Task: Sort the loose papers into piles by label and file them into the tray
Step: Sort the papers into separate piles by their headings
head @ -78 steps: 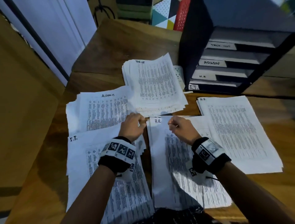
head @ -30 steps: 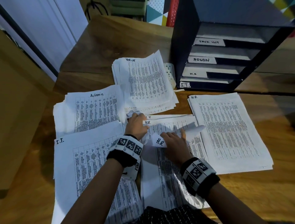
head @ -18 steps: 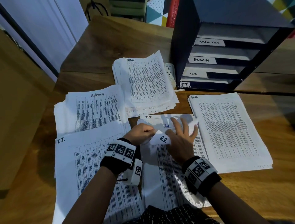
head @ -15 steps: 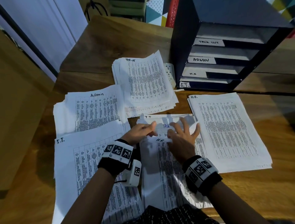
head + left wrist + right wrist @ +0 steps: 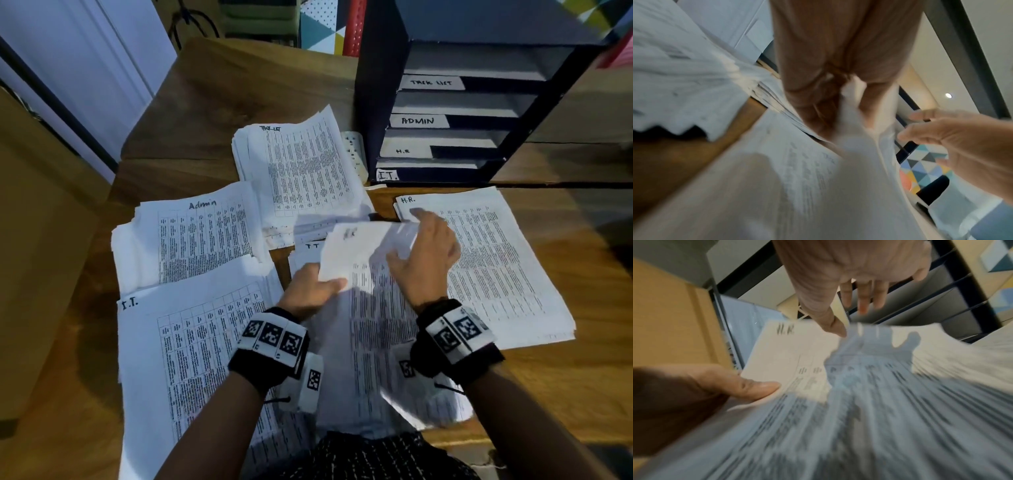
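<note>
My left hand [image 5: 311,291] pinches the left edge of a loose sheet labelled H.R. [image 5: 363,246], lifted off the middle unsorted stack [image 5: 370,342]. The left wrist view shows those fingers [image 5: 818,100] closed on the paper's edge. My right hand [image 5: 424,253] hovers open over the sheet's right end, fingers spread towards the H.R. pile [image 5: 496,267]. In the right wrist view its thumb tip [image 5: 836,327] touches the sheet [image 5: 797,353]. Sorted piles lie around: Admin [image 5: 198,240], I.T. [image 5: 191,342] and Task List [image 5: 301,171]. The dark tray [image 5: 376,85] with labelled slots stands at the back right.
A white power strip [image 5: 354,150] lies between the Task List pile and the tray. A brown cardboard panel [image 5: 41,240] borders the left side. Bare wooden table [image 5: 565,394] shows at the right front, and more behind the piles [image 5: 222,102].
The H.R. sheet's corner was peeled up from the middle stack, then the sheet was lifted and swung right. My right hand has moved from the stack's top towards the H.R. pile.
</note>
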`<action>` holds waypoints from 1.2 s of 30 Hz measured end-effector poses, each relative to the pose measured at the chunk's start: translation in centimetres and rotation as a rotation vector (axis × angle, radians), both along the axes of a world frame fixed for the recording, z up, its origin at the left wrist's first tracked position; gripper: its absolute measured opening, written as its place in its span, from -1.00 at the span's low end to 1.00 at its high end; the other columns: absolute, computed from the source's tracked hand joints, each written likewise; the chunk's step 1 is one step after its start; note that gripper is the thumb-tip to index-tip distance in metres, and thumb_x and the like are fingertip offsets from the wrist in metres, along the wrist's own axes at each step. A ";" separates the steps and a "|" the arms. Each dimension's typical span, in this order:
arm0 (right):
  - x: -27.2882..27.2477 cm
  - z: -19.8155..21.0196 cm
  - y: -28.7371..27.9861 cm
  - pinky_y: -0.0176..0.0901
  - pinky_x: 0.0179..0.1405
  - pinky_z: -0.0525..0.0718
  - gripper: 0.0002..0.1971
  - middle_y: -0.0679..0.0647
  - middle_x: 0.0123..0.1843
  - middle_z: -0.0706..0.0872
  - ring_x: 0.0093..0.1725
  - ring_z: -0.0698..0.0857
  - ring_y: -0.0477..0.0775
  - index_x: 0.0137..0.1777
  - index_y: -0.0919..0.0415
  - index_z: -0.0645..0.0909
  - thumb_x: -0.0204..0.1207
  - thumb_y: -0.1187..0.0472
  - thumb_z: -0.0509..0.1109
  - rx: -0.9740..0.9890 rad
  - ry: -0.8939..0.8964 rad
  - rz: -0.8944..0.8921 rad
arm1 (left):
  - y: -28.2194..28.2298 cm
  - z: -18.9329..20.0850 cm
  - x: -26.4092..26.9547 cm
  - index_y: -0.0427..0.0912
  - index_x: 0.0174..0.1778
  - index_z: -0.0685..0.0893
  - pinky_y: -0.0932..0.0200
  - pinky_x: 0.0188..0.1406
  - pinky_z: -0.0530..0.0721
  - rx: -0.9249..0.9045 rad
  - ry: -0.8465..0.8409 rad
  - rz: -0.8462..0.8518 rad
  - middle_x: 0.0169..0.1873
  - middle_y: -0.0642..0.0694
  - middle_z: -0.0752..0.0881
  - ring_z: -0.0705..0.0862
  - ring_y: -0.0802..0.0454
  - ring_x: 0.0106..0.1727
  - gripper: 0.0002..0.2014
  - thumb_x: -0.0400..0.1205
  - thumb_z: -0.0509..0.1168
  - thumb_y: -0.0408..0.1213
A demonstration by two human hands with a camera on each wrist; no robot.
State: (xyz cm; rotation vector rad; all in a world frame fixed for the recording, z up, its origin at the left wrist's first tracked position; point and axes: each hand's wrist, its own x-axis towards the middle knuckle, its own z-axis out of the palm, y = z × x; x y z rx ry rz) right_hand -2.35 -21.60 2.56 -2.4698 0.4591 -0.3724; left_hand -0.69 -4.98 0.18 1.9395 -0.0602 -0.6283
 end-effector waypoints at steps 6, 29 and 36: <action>-0.9 0.5 -4.4 0.06 0.37 0.42 -0.28 0.16 0.42 0.35 0.42 0.36 0.15 0.57 0.21 0.12 0.49 0.28 0.43 0.622 0.197 -0.114 | -2.0 2.5 2.4 -0.25 0.13 0.52 0.00 0.37 0.48 -0.253 -0.001 0.638 0.03 -0.06 0.57 0.57 -0.08 0.23 -0.75 0.60 0.33 -0.23; 0.2 -4.6 -20.7 0.23 0.38 0.24 -0.43 0.35 0.46 0.29 0.45 0.25 0.35 0.46 0.30 0.23 0.47 0.32 0.34 0.116 0.481 -0.522 | -20.2 -2.1 3.0 -0.34 0.46 0.28 0.01 0.33 0.43 0.399 0.038 0.054 0.42 -0.35 0.37 0.43 -0.28 0.41 -0.53 0.61 0.17 -0.43; -0.5 -4.0 -18.9 0.27 0.44 0.19 -0.29 0.29 0.57 0.16 0.53 0.14 0.32 0.55 0.33 0.10 0.44 0.29 0.34 -0.035 0.583 -0.340 | -18.9 -2.0 3.1 -0.36 0.33 0.45 0.04 0.40 0.33 0.397 -0.048 -0.072 0.31 -0.39 0.39 0.38 -0.29 0.38 -0.65 0.62 0.08 -0.41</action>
